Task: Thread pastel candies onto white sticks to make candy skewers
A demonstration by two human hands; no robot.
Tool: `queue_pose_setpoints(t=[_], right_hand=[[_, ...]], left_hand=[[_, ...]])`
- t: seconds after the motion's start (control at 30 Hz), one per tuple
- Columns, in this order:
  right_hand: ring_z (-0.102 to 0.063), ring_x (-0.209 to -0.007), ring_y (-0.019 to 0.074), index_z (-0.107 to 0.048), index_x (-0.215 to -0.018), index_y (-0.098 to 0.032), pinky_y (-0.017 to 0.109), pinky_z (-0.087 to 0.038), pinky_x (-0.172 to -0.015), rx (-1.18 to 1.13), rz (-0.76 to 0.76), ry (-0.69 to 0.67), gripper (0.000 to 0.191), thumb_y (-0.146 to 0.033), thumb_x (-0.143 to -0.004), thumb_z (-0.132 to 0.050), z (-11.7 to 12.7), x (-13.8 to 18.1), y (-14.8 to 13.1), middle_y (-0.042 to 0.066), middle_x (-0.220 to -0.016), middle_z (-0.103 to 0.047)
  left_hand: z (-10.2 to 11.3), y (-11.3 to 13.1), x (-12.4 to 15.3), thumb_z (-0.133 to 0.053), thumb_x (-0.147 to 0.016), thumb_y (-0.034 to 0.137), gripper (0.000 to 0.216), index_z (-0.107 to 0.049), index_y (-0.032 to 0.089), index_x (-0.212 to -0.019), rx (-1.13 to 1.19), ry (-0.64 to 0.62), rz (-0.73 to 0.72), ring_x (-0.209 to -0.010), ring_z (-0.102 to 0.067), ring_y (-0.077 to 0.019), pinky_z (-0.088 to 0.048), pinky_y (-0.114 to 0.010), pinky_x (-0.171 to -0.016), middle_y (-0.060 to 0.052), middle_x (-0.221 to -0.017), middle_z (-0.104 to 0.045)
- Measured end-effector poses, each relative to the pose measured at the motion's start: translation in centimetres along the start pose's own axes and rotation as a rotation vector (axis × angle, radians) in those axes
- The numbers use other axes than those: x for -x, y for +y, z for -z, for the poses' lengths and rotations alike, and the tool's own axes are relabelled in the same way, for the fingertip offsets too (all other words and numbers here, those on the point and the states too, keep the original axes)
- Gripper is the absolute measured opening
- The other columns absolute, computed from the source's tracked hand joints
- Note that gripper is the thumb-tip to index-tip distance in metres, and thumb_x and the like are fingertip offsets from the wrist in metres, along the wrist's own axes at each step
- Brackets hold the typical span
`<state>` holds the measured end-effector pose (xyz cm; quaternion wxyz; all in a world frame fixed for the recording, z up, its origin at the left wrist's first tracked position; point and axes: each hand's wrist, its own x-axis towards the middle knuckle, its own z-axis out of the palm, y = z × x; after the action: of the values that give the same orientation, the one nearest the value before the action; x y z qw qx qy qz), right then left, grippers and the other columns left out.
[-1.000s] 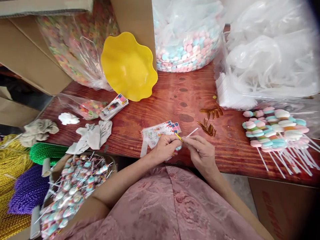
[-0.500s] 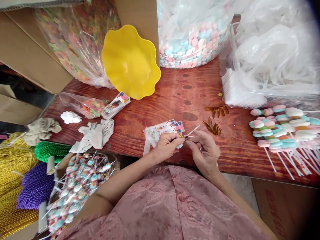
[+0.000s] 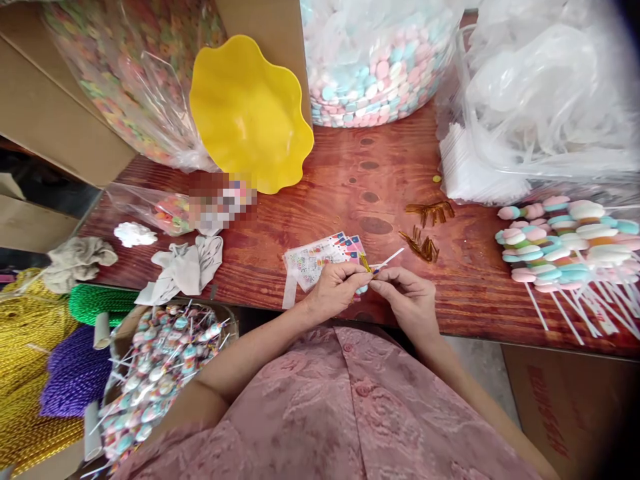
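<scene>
Left hand (image 3: 334, 288), right hand (image 3: 409, 301) steady on stick (image 3: 393, 257) | red table (image 3: 345, 187) | boxes (image 3: 45, 113) behind

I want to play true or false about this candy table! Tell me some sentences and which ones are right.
1. The left hand and right hand hold one candy stick between them. True.
2. The yellow bowl is full of sweets. False: it stands tipped up and empty.
3. A pile of pastel candy skewers lies at the right of the table. True.
4. The brown twist ties lie left of both hands. False: they lie beyond the right hand.
</scene>
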<state>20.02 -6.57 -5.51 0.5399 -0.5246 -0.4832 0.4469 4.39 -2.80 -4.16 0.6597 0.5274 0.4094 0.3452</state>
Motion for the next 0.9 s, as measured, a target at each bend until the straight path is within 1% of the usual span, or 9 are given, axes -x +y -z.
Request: queue_pose_setpoints(t=[0.1,0.23,0.4,0.5,0.6,0.7,0.8,0.87,0.9], right_hand=[[-0.055,-0.061,0.0107,-0.065,-0.068,-0.02,0.024,-0.047,-0.06,-0.06,-0.061,-0.095,0.016,-0.031,-0.075,-0.075,1.5,-0.6,0.0,-0.002,-0.066,-0.063],[-0.046,-0.053,0.009,-0.061,-0.067,-0.019,0.023,-0.04,-0.052,-0.07,-0.052,-0.063,0.023,-0.035,-0.079,-0.073,2.9,-0.6,0.0,-0.003,-0.059,-0.055],[-0.047,-0.053,0.0088,-0.06,-0.076,-0.021,0.022,-0.038,-0.048,-0.17,0.001,0.195,0.018,-0.03,-0.077,-0.076,2.7,0.0,0.5,-0.003,-0.066,-0.057],[-0.049,-0.056,0.0087,-0.06,-0.076,-0.022,0.022,-0.041,-0.052,-0.227,0.081,0.364,0.019,-0.024,-0.073,-0.078,2.0,0.1,0.4,-0.003,-0.069,-0.058],[-0.053,-0.063,0.0102,-0.061,-0.076,-0.022,0.024,-0.046,-0.059,-0.206,0.175,0.473,0.018,-0.024,-0.072,-0.079,1.4,-0.2,0.0,-0.002,-0.071,-0.06],[-0.056,-0.065,0.0106,-0.061,-0.076,-0.02,0.026,-0.048,-0.063,-0.158,0.279,0.61,0.019,-0.027,-0.073,-0.078,2.0,-1.0,-0.1,-0.003,-0.073,-0.06],[-0.055,-0.065,0.0104,-0.063,-0.083,-0.019,0.028,-0.049,-0.065,-0.029,0.377,0.811,0.016,-0.026,-0.076,-0.076,4.7,-2.0,0.0,-0.003,-0.078,-0.06],[-0.059,-0.076,0.0143,-0.067,-0.087,-0.019,0.03,-0.049,-0.068,0.252,0.426,0.802,0.015,-0.025,-0.076,-0.076,6.7,-2.3,-0.2,0.001,-0.087,-0.063],[-0.061,-0.084,0.0172,-0.068,-0.088,-0.019,0.031,-0.05,-0.07,0.427,0.451,0.726,0.015,-0.024,-0.076,-0.076,7.4,-2.1,-0.4,0.003,-0.092,-0.065]], left_hand=[[-0.2,0.2,-0.2,-0.066,-0.078,0.045,0.033,-0.065,0.015,-0.065,-0.01,-0.016,0.018,-0.059,-0.043,-0.0078,-0.037,-0.021,-0.056,0.002,-0.062,-0.051],[-0.8,0.6,-0.3,-0.067,-0.075,0.045,0.032,-0.064,0.015,-0.064,0.044,-0.033,0.104,-0.055,-0.042,-0.0074,-0.035,-0.021,-0.052,0.002,-0.061,-0.05],[-1.6,0.7,-0.4,-0.067,-0.076,0.04,0.03,-0.062,0.014,-0.063,0.038,-0.034,0.096,-0.058,-0.043,-0.0072,-0.035,-0.021,-0.055,0.002,-0.062,-0.051],[-2.1,0.7,-0.5,-0.065,-0.079,0.04,0.03,-0.061,0.015,-0.064,0.034,-0.038,0.096,-0.058,-0.044,-0.0073,-0.035,-0.021,-0.055,0.002,-0.062,-0.051],[-2.5,0.6,-0.6,-0.064,-0.079,0.04,0.031,-0.061,0.015,-0.063,-0.008,-0.055,0.067,-0.059,-0.043,-0.0072,-0.034,-0.02,-0.054,0.001,-0.063,-0.052],[-2.7,0.5,-0.8,-0.064,-0.08,0.042,0.032,-0.06,0.015,-0.064,-0.028,-0.061,0.081,-0.055,-0.042,-0.0064,-0.033,-0.019,-0.051,0.001,-0.062,-0.051],[-2.7,0.4,-0.9,-0.065,-0.079,0.044,0.032,-0.062,0.014,-0.068,-0.014,-0.038,0.123,-0.052,-0.041,-0.0055,-0.033,-0.019,-0.049,0.003,-0.06,-0.05],[-2.6,0.5,-1.0,-0.065,-0.078,0.044,0.033,-0.062,0.014,-0.068,-0.012,-0.016,0.125,-0.05,-0.041,-0.0051,-0.034,-0.019,-0.048,0.004,-0.058,-0.049],[-2.5,0.5,-1.0,-0.065,-0.078,0.044,0.033,-0.062,0.014,-0.066,-0.015,-0.01,0.119,-0.049,-0.041,-0.0049,-0.034,-0.019,-0.048,0.004,-0.057,-0.049]])
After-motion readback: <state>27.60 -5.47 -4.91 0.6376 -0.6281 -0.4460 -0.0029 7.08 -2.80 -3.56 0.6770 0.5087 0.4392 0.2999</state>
